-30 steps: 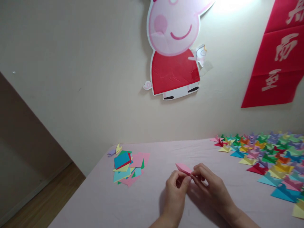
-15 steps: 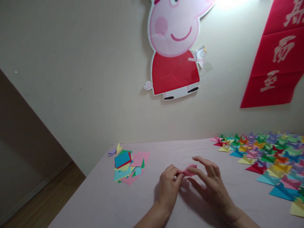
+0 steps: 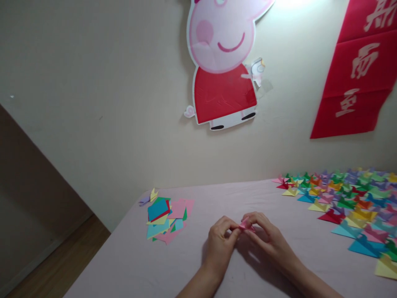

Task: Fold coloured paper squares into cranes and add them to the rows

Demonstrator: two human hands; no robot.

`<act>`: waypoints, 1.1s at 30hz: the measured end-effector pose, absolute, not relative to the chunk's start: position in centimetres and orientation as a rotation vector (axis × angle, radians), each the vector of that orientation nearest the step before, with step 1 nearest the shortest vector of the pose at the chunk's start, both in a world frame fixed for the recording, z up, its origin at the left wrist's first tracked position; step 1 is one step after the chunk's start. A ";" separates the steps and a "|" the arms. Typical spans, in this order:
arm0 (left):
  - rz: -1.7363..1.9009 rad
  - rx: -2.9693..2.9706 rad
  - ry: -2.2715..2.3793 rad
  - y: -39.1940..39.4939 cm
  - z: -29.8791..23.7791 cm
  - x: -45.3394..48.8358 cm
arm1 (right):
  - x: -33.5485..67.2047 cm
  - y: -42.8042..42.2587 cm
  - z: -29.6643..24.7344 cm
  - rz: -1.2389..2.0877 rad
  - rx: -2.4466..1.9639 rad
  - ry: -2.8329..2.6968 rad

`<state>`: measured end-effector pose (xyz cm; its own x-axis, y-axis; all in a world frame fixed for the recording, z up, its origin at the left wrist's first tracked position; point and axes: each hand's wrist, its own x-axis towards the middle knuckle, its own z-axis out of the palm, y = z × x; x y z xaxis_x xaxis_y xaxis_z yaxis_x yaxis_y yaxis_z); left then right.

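Observation:
A small folded piece of pink paper [image 3: 247, 224] is held between both hands, a little above the table. My left hand [image 3: 221, 238] pinches its left end between thumb and fingers. From the right, my right hand [image 3: 268, 234] is closed on the other end, thumb below and fingertips above, covering part of the folds. Beyond the left hand lies a loose pile of coloured paper sheets [image 3: 159, 211]. Many folded paper birds [image 3: 344, 217] stand in rows on the right side of the table.
A pale pink cloth covers the table [image 3: 120, 265], which meets the wall at the back. Two folded pieces, one yellow [image 3: 153, 194] and one purple [image 3: 144, 201], lie by the pile. A pig cutout [image 3: 225, 91] and a red banner [image 3: 347, 82] hang on the wall.
My right hand's fingers, spread before, have closed on the pink paper, which looks more narrowly folded. The left hand keeps its pinch. The whole view has shifted slightly.

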<state>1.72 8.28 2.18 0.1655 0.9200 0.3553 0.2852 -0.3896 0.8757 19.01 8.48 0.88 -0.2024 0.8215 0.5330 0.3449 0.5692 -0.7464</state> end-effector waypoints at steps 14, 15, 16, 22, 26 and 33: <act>1.227 1.592 1.150 8.2 2.0 2.1 | 18.9 8.5 1.2 0.761 -1.097 -1.600; 1.224 1.601 1.162 8.2 2.0 2.1 | 18.9 8.5 1.3 0.786 -1.109 -1.613; 1.219 1.613 1.176 8.1 2.1 2.1 | 18.9 8.5 1.3 0.811 -1.120 -1.633; 1.204 1.659 1.248 7.9 2.1 2.1 | 18.9 8.4 1.4 0.835 -1.169 -1.705; 1.229 1.585 1.216 8.0 1.6 2.1 | 18.5 8.2 1.3 0.792 -1.127 -1.763; 1.203 1.527 1.085 8.1 1.8 2.2 | 17.9 7.9 1.4 0.883 -1.103 -1.674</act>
